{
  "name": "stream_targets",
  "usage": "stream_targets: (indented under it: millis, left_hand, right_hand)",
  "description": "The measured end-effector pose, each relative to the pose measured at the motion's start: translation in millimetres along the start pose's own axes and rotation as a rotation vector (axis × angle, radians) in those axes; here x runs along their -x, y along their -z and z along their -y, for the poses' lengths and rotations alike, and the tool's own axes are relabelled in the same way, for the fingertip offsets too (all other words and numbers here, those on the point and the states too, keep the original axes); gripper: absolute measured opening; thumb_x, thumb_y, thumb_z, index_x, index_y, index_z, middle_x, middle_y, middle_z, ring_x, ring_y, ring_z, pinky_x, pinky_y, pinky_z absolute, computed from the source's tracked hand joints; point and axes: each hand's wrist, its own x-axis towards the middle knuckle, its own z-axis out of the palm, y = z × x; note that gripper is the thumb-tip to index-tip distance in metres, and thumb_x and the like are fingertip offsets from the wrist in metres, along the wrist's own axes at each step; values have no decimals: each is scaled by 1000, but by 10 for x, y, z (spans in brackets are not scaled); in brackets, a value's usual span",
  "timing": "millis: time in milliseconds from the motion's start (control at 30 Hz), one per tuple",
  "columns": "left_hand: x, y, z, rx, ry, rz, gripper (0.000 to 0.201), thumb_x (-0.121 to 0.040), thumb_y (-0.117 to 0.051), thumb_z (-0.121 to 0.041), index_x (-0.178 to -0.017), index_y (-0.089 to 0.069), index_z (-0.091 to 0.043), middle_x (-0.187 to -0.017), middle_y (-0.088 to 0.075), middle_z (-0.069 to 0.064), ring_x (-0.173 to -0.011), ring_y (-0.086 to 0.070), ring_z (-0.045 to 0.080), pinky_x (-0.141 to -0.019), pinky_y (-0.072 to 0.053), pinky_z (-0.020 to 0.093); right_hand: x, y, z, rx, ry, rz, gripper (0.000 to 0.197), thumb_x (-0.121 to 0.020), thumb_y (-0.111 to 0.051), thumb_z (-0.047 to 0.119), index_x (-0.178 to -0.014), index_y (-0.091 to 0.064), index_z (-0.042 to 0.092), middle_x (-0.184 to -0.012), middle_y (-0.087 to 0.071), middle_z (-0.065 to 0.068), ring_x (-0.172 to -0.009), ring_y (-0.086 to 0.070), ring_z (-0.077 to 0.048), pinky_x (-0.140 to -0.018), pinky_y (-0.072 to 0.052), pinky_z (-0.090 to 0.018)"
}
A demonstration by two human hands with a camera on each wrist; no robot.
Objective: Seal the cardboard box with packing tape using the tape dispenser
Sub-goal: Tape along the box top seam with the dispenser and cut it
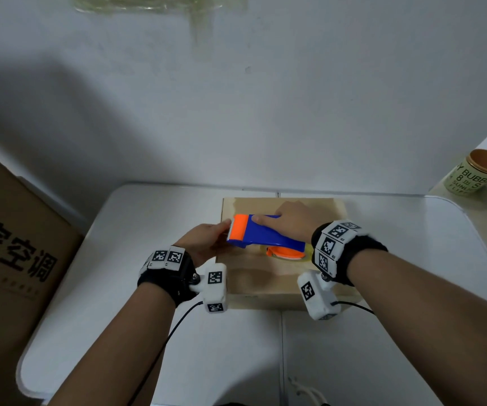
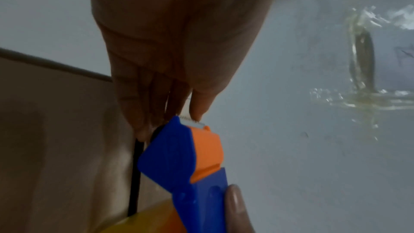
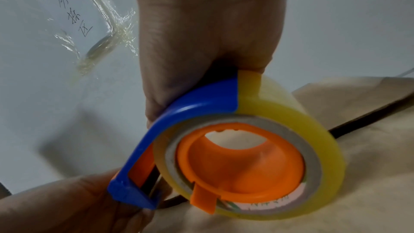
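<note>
A flat cardboard box point(image 1: 268, 282) lies on the white table point(image 1: 113, 303). My right hand point(image 1: 283, 221) grips a blue and orange tape dispenser point(image 1: 262, 232) held just above the box top, cutter end pointing left. Its yellowish tape roll point(image 3: 286, 127) sits on an orange hub point(image 3: 241, 162), and my right hand point(image 3: 201, 42) wraps the blue frame from above. At the box's left edge my left hand point(image 1: 221, 234) meets the serrated blade. There the thumb and fingers of my left hand point(image 2: 179, 112) pinch a pale tape end by the dispenser point(image 2: 186, 157).
A big printed carton point(image 1: 10, 244) leans beside the table's left side. A green can with a brown lid point(image 1: 474, 174) stands on a ledge at the right. The wall directly behind carries crumpled tape remnants point(image 3: 100, 29). Wrist-camera cables trail toward me.
</note>
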Motion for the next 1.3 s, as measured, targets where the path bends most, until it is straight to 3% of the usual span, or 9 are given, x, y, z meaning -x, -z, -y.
stream_targets:
  millis: [33, 133, 333, 467, 600, 767, 967, 1133, 1300]
  left_hand:
    - [2, -7, 1, 27, 10, 10, 38, -92, -58, -36, -104, -69, -1, -98, -73, 16, -88, -68, 23, -80, -57, 30]
    - [36, -37, -24, 91, 22, 6, 26, -92, -60, -33, -92, -70, -8, -79, -72, 6, -71, -63, 14, -60, -55, 20]
    - [73, -42, -17, 53, 23, 23, 18, -93, -58, -22, -84, -69, -11, -64, -70, -1, -52, -58, 6, -46, -47, 15]
    - [32, -21, 4, 5, -42, -28, 22, -95, -55, -19, -99, -68, -2, -81, -70, 9, -67, -61, 11, -56, -52, 16]
    - [14, 6, -24, -95, -100, -51, 21, -95, -52, -14, -93, -68, -1, -89, -65, 16, -75, -59, 17, -66, -53, 20]
    - [20, 96, -46, -122, -133, -70, 24, -95, -53, -11, -100, -67, 7, -96, -68, 21, -86, -63, 23, -82, -54, 28]
    - [26, 150, -22, -141, -160, -102, 19, -95, -53, -12, -86, -68, -2, -79, -69, 10, -64, -65, 8, -59, -52, 13]
    - [12, 358, 6, -133, -176, -221, 21, -96, -52, -13, -82, -65, -7, -72, -61, 4, -65, -53, 12, -64, -48, 16]
    - [4, 560, 56, -144, -160, -278, 22, -97, -50, -12, -80, -64, -8, -71, -58, 4, -63, -51, 13, -66, -47, 19]
  right_hand:
    - [2, -2, -9, -12, -1, 0, 65, -84, -41, 74, -63, -49, 13, -60, -52, -3, -52, -49, -17, -54, -35, -26]
    - [17, 0, -30, -31, -4, 8, 64, -84, -41, 74, -69, -53, 12, -64, -56, -4, -54, -52, -18, -55, -37, -26]
    - [-2, -7, -33, -25, -2, 14, 65, -83, -41, 74, -71, -54, 12, -67, -58, -5, -60, -56, -21, -61, -41, -29]
    - [-14, 6, -12, 4, 19, 33, 64, -83, -43, 73, -70, -54, 12, -66, -57, -6, -58, -54, -20, -60, -40, -29]
    - [-41, 54, 38, 42, 30, 60, 64, -84, -41, 73, -67, -52, 12, -61, -52, -3, -55, -50, -17, -58, -36, -26]
    - [-67, 70, 125, 74, 47, 76, 65, -85, -38, 73, -67, -51, 13, -59, -51, -2, -53, -48, -15, -57, -36, -24]
    - [-81, 35, 232, 104, 45, 73, 64, -85, -39, 73, -59, -46, 15, -57, -48, -1, -51, -44, -14, -57, -35, -25]
    - [-31, 69, 178, 136, 31, 91, 64, -85, -39, 74, -56, -43, 16, -56, -45, -2, -50, -42, -15, -57, -34, -25]
    - [19, 102, 162, 182, 25, 109, 64, -86, -36, 73, -57, -41, 16, -57, -44, -1, -49, -40, -15, -52, -30, -24]
